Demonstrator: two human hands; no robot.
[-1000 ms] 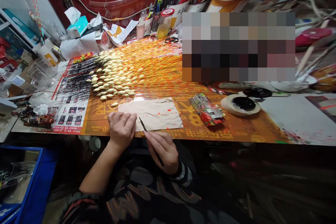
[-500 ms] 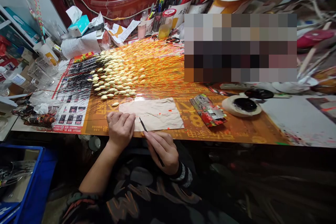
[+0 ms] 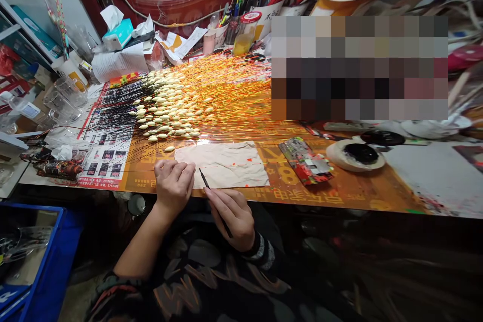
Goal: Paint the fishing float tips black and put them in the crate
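My left hand (image 3: pixel 173 183) is closed at the table's front edge, fingers curled at the left end of a pale cloth (image 3: pixel 222 163). A thin, red-marked stick (image 3: pixel 234 163) runs right from its fingertips over the cloth; the rest of what it grips is hidden. My right hand (image 3: pixel 231 217) is closed round a slim dark brush (image 3: pixel 204 178), its tip just below the stick, close to my left fingers. Whether tip and stick touch is too small to tell. Behind lie many cream floats (image 3: pixel 169 105) with black stems and orange-yellow tips, one float (image 3: pixel 169 149) apart from the pile.
A roll with a black centre (image 3: pixel 355 155) and a paint-stained box (image 3: pixel 305 161) lie to the right. Glass mugs (image 3: pixel 66 98), a tissue box (image 3: pixel 117 34) and a lidded jar (image 3: pixel 247 32) stand behind. Below the table at left is a blue crate (image 3: pixel 62 246).
The view has shifted slightly, so the table things sit further right. The brush tip has moved slightly left, nearer to my left fingers. Both hands keep their grip.
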